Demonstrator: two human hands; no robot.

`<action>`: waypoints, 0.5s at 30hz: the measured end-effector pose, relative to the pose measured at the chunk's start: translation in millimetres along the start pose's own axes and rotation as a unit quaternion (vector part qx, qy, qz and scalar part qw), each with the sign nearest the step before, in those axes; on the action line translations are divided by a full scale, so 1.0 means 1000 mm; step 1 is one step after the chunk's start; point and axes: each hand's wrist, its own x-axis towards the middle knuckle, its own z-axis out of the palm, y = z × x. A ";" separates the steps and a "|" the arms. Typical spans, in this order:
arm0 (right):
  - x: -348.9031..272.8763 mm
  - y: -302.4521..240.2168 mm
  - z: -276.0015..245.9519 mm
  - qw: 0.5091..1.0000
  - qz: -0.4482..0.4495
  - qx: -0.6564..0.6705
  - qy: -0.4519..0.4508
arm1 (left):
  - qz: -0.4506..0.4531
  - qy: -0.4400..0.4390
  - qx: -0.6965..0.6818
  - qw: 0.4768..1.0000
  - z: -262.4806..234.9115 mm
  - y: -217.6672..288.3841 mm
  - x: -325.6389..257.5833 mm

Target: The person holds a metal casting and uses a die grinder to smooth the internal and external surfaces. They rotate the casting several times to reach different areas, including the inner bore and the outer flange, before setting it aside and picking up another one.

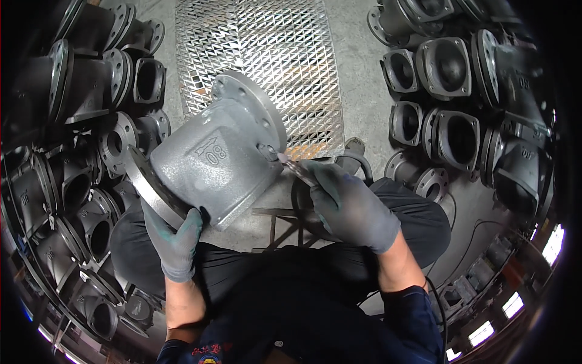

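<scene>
A grey cast-metal valve body [212, 161] with round flanges at its ends is held tilted above my lap. My left hand [176, 239], in a grey-green glove, is closed round the lower left flange [156, 185], thumb on its edge and some fingers hidden behind. In my gloved right hand [357, 209] is a slim die grinder [301, 172] with a small pale pink tip. The tip is at the small round boss [267, 151] on the casting's right side; whether it touches, I cannot tell.
Grey valve castings [85, 200] are stacked along the left, and more castings [448, 130] along the right. A metal grating [267, 60] lies on the floor ahead. Below the casting is a dark metal frame [285, 227]. A black cable [470, 242] runs along the right.
</scene>
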 end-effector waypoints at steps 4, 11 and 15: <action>0.008 -0.020 -0.014 0.992 0.040 -0.110 -0.037 | 0.006 0.008 0.014 1.000 -0.003 -0.010 -0.005; 0.015 -0.036 -0.023 0.963 0.002 -0.266 -0.053 | 0.071 -0.018 0.049 0.996 0.005 -0.008 -0.012; 0.028 -0.044 -0.017 0.961 -0.002 -0.260 -0.095 | 0.168 -0.036 0.108 0.979 0.008 -0.010 -0.014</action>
